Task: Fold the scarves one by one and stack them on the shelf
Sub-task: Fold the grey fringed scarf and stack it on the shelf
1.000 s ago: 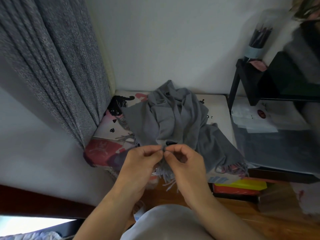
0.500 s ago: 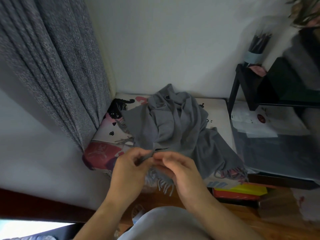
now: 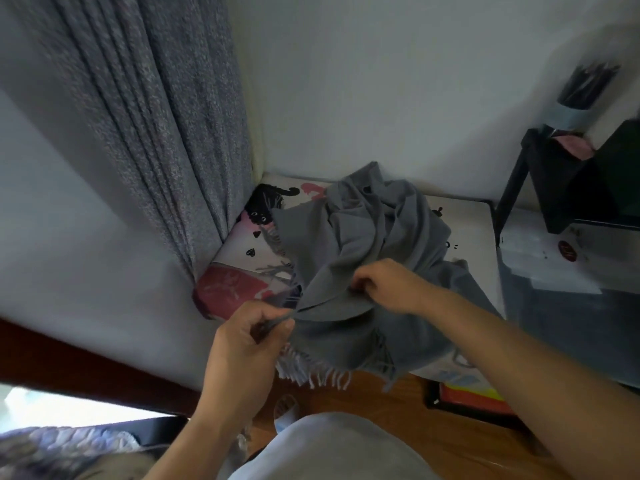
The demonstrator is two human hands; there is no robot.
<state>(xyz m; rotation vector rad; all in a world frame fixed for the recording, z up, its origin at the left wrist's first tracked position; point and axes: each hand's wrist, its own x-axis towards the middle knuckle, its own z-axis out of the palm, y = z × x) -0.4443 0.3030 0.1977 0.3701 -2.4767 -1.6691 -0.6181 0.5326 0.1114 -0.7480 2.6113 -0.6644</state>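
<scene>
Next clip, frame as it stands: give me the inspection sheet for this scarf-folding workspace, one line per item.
Surface: white tabletop printed with black cats and pink shapes, set in a wall corner.
Job's things: grey fringed woven scarf, crumpled in a heap on the tabletop, its near fringe hanging over the front edge; not yet folded.
Clutter: white papers to the right; red and yellow flat item below the tabletop.
Grippers: left hand pinches the scarf edge near the fringe; right hand grips a fold further in.
Cables: nothing seen.
Surroundings: grey speckled curtain at left; black metal shelf frame at right; wooden floor.
</scene>
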